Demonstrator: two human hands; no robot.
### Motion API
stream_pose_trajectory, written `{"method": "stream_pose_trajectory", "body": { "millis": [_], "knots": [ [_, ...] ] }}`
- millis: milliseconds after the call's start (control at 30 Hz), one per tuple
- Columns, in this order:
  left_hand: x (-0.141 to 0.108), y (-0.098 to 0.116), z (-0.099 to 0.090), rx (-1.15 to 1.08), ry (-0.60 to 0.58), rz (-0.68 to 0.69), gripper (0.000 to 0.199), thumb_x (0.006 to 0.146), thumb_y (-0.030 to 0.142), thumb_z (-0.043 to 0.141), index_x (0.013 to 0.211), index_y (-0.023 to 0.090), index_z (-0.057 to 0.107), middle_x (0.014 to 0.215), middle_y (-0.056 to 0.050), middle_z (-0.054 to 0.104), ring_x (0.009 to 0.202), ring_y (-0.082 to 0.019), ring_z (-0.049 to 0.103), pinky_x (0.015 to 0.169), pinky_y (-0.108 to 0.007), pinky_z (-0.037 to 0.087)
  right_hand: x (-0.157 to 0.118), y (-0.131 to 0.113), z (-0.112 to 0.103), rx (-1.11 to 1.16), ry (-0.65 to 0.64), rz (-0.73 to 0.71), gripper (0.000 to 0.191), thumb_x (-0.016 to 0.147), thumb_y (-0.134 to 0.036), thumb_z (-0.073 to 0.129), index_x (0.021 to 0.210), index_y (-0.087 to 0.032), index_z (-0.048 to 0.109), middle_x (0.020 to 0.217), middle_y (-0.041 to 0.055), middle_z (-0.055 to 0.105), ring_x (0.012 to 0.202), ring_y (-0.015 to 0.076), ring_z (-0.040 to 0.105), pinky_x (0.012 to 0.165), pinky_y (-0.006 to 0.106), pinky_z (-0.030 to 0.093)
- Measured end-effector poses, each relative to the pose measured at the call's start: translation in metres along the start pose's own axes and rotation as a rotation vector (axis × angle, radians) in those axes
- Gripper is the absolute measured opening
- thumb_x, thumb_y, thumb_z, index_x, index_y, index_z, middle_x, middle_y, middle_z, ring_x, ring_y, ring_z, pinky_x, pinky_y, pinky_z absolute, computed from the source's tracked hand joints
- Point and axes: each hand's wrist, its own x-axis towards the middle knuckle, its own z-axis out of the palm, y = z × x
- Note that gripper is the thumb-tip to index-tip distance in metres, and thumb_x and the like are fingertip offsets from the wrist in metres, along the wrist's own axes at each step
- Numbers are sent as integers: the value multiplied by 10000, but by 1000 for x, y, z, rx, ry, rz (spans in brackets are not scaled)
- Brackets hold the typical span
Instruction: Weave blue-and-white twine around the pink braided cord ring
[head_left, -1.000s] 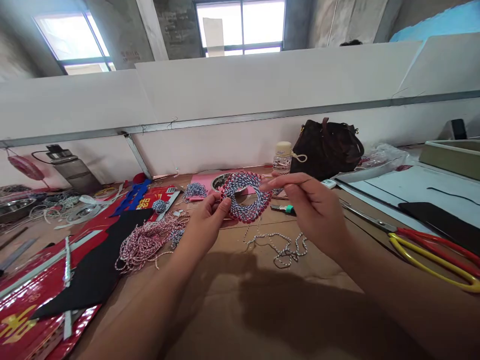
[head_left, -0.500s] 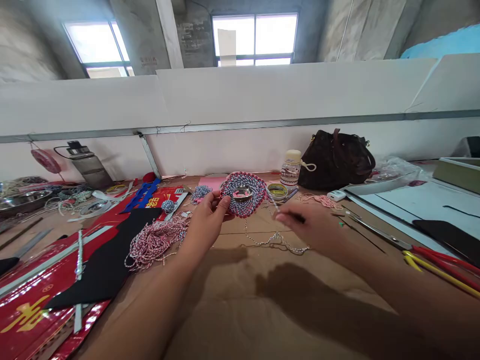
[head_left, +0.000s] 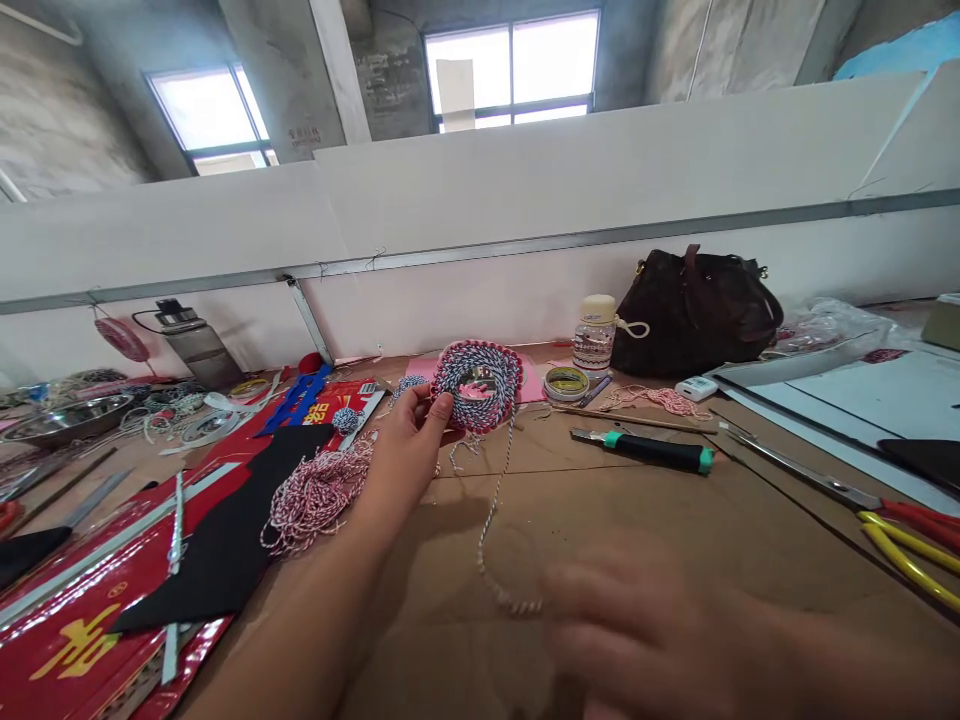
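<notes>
**Concrete workroom with two windows: cord ring held above a cardboard-covered surface**

Head view. Two windows light the concrete walls above a white partition. The cardboard-covered surface runs across the frame.

Left hand: narrow grip, thumb and fingers pinching the lower left edge of the single cord ring, a blue-and-white twist edged in red, held just above a pink sheet. Something shiny in the ring's centre is hard to make out. One loose cord hangs from the ring onto the cardboard.

Right hand: motion-blurred, cut off by the lower edge, well apart from the ring; its grip cannot be told, and nothing held shows.

Right of the ring: one green-banded utility knife, one tape roll, one bottle, one dark handbag. Long shears, red and yellow handles, are cut off by the frame edge.

Left of the ring: one pink-and-white cord tangle, two small cord balls, one black sheet, one steel bowl.
</notes>
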Motion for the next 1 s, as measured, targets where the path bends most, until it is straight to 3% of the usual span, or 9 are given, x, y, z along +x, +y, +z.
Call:
{"method": "stream_pose_trajectory", "body": {
  "millis": [100, 233, 300, 467, 633, 800, 867, 933, 1000],
  "knots": [
    [-4, 6, 3, -28, -10, -26, 431, 779, 501, 719, 1012, 167, 575, 932, -37, 717, 801, -167, 706, 771, -370, 624, 2, 12, -16, -18, 218, 191, 352, 1031, -361, 375, 857, -190, 628, 692, 27, 610, 587, 134, 529, 538, 261, 390],
    [-9, 13, 6, -60, -35, -88, 441, 767, 529, 727, 988, 173, 588, 924, -37, 732, 805, -174, 717, 768, -354, 622, 9, 22, -21, -5, 294, 630, 241, 995, -307, 453, 836, -205, 603, 663, -16, 589, 585, 123, 524, 553, 230, 397],
    [-10, 15, 7, -66, -45, -104, 451, 756, 537, 736, 984, 176, 589, 921, -35, 734, 787, -172, 719, 762, -353, 622, 11, 32, -19, 46, 342, 764, 220, 977, -348, 475, 863, -213, 606, 710, -10, 592, 626, 135, 527, 570, 238, 407],
    [-12, 15, 9, -87, -56, -106, 446, 748, 528, 748, 966, 174, 587, 874, -28, 724, 796, -181, 721, 761, -365, 623, 9, 60, -15, 309, 474, 878, 275, 919, -444, 537, 1032, -210, 629, 699, -20, 505, 621, 135, 449, 552, 246, 360],
    [-19, 14, 16, -53, -80, -43, 440, 769, 520, 732, 993, 172, 582, 932, -40, 720, 780, -167, 706, 735, -353, 624, 10, 76, -9, 534, 491, 969, 462, 852, -525, 598, 1157, -181, 647, 594, -64, 387, 535, 117, 343, 517, 253, 297],
    [-26, 13, 21, -3, -109, 10, 398, 814, 502, 695, 1004, 173, 577, 972, -42, 702, 820, -158, 685, 719, -308, 618, 12, 73, -3, 490, 478, 936, 292, 884, -463, 594, 941, -193, 690, 664, -18, 540, 618, 129, 478, 557, 251, 358],
    [-26, 11, 20, 1, -101, 8, 405, 815, 507, 690, 1008, 171, 573, 965, -42, 697, 809, -157, 684, 712, -312, 619, 10, 59, -2, 383, 392, 867, 258, 928, -396, 558, 820, -193, 675, 696, -7, 589, 651, 130, 521, 577, 248, 387],
    [-22, 8, 18, 5, -81, 1, 419, 807, 515, 691, 1012, 170, 568, 953, -39, 692, 790, -157, 685, 712, -328, 621, 6, 38, 1, 274, 167, 688, 269, 970, -321, 510, 791, -197, 669, 706, -5, 619, 662, 126, 557, 601, 243, 429],
    [-18, 6, 15, 17, -56, -8, 434, 794, 524, 697, 1011, 172, 565, 952, -37, 688, 796, -163, 687, 729, -350, 622, 2, 16, 4, 228, -128, 377, 246, 1002, -285, 469, 919, -216, 691, 866, 19, 683, 763, 133, 619, 696, 256, 502]
  ]
}}
